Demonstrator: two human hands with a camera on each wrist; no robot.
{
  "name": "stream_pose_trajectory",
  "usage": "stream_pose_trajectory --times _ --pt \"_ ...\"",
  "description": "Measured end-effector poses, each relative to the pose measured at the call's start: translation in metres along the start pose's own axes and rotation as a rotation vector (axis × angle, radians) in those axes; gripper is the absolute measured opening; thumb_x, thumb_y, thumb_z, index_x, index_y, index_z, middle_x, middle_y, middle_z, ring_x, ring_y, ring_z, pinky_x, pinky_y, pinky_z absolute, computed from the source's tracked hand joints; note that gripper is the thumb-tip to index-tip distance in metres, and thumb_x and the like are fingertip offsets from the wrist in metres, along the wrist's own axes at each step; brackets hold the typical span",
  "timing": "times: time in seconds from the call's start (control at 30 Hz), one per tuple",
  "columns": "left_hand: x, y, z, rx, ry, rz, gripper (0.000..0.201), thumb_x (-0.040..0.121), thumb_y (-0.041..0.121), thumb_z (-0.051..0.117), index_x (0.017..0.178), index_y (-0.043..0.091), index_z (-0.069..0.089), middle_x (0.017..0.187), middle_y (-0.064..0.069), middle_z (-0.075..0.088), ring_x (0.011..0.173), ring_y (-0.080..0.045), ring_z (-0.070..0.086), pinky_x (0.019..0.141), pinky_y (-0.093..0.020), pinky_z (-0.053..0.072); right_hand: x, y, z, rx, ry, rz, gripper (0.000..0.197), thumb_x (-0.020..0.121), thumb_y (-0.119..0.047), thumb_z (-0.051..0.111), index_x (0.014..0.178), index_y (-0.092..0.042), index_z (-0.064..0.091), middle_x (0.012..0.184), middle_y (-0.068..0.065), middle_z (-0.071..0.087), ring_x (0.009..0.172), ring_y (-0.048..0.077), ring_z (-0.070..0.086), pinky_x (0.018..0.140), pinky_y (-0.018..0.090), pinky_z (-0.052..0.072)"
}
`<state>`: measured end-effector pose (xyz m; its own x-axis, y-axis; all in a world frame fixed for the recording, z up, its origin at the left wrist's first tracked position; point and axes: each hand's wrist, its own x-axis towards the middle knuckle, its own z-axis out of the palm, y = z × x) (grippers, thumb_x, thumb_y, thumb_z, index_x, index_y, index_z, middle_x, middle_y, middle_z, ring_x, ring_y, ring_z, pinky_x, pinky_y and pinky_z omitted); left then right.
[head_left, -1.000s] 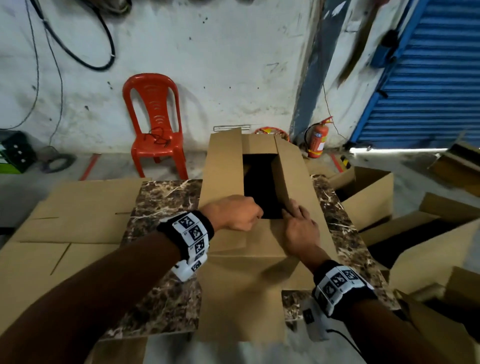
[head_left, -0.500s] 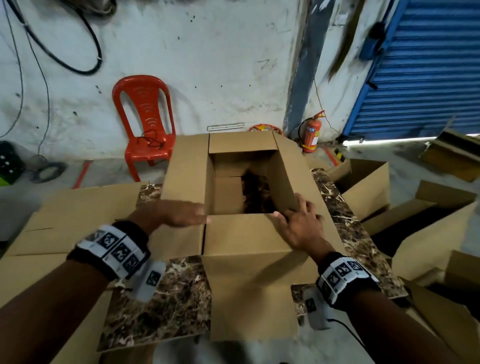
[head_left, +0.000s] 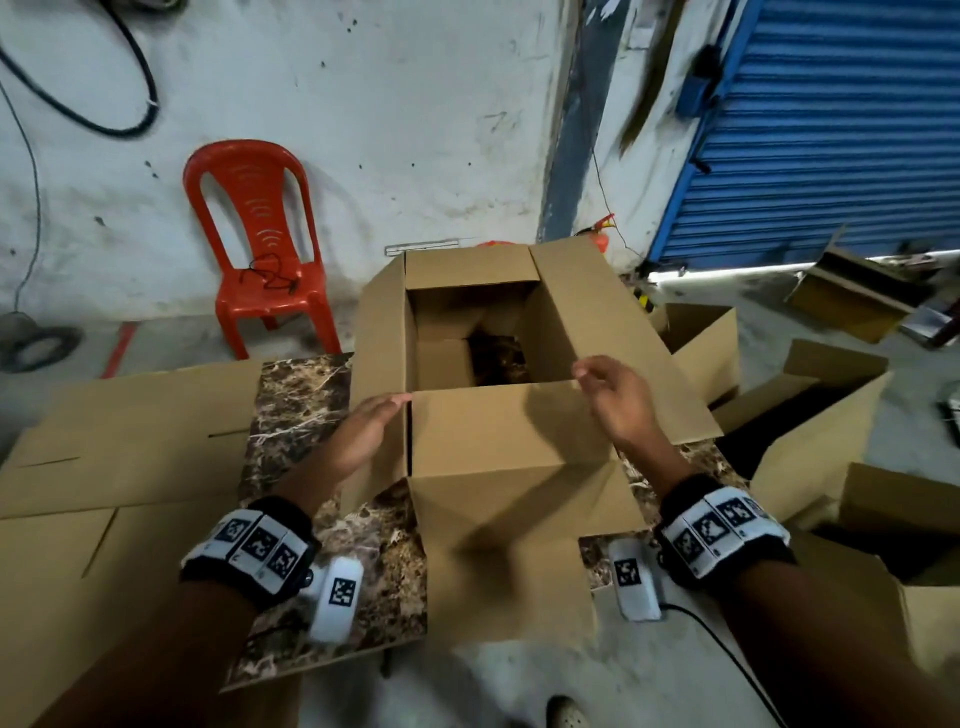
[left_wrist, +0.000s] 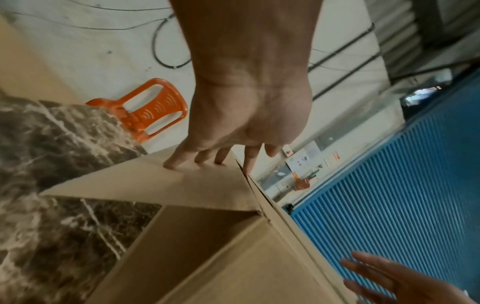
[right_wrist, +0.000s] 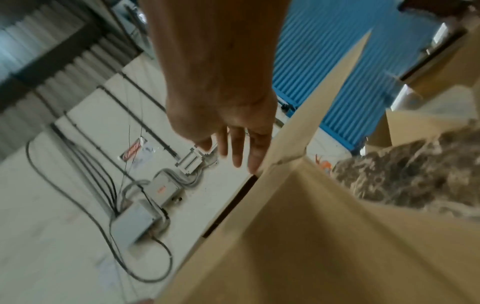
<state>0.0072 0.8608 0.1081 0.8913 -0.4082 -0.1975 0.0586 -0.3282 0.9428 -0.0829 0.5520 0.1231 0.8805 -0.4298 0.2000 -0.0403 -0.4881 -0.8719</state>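
Head view: open cardboard box (head_left: 509, 431) between left hand (head_left: 363, 436) and right hand (head_left: 618, 400)

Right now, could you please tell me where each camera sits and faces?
Head: worn on the head, looking forward and down at the open cardboard box on the marble table; both forearms, left hand and right hand show.
Left wrist: looks along the left hand, fingers pressing a box flap; the right hand's fingers show lower right.
Right wrist: looks along the right hand, fingers straight beside a box flap.
Shared: all three show the box and the blue shutter; head and left wrist show the red chair.
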Motion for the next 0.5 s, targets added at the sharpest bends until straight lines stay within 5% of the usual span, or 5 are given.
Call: stream_pose_trajectory --times 0.1,0.17,0.23,0.4,0.5 --pt "0.010 -0.005 0.000 0.066 -0.003 0.007 0.024 0.104 0.020 0.039 0.120 0.018 0.057 0.138 -0.015 0.051 0.135 -0.028 0.043 0.116 -0.036 0.027 0.008 0.006 0.008 -0.534 -0.348 -0.182 0.039 0.101 -0.027 0.046 0.135 -0.011 0.056 0.132 0.016 0.062 0.125 0.036 0.054 0.107 0.041 0.038" --pt "0.003 0.006 -0.001 0.116 -0.036 0.052 0.030 0.105 0.025 0.035 0.121 0.017 0.059 0.139 -0.011 0.051 0.133 -0.027 0.044 0.116 -0.037 0.025 0.010 -0.001 0.016 -0.739 -0.501 -0.101 0.052 0.104 -0.044 0.035 0.149 -0.019 0.038 0.146 0.013 0.050 0.143 0.036 0.033 0.116 0.046 0.025" --pt "-0.005 0.016 -0.003 0.130 -0.042 0.033 0.042 0.107 0.030 0.029 0.130 0.012 0.059 0.136 -0.004 0.050 0.130 -0.025 0.044 0.114 -0.042 0.025 0.017 -0.007 0.023 -0.837 -0.576 -0.045 0.056 0.102 -0.056 0.026 0.144 -0.023 0.041 0.144 0.012 0.051 0.142 0.036 0.031 0.114 0.053 0.027" --pt "-0.008 0.010 -0.017 -0.086 0.037 -0.077 0.046 0.105 0.041 0.029 0.138 0.019 0.051 0.130 0.009 0.050 0.120 -0.009 0.040 0.092 -0.035 0.033 0.022 -0.044 0.020 -0.781 -0.245 -0.271 0.052 0.100 -0.055 0.028 0.103 -0.017 0.064 0.097 0.013 0.067 0.093 0.033 0.062 0.074 0.038 0.046" --pt "-0.008 0.001 -0.025 -0.127 0.058 -0.018 0.027 0.103 0.014 0.042 0.102 0.011 0.069 0.093 0.017 0.071 0.094 -0.008 0.060 0.076 -0.027 0.046 0.022 -0.072 0.004 -0.616 -0.054 -0.238 0.034 0.098 -0.047 0.045 0.094 -0.021 0.068 0.090 0.008 0.069 0.087 0.028 0.064 0.068 0.033 0.045"
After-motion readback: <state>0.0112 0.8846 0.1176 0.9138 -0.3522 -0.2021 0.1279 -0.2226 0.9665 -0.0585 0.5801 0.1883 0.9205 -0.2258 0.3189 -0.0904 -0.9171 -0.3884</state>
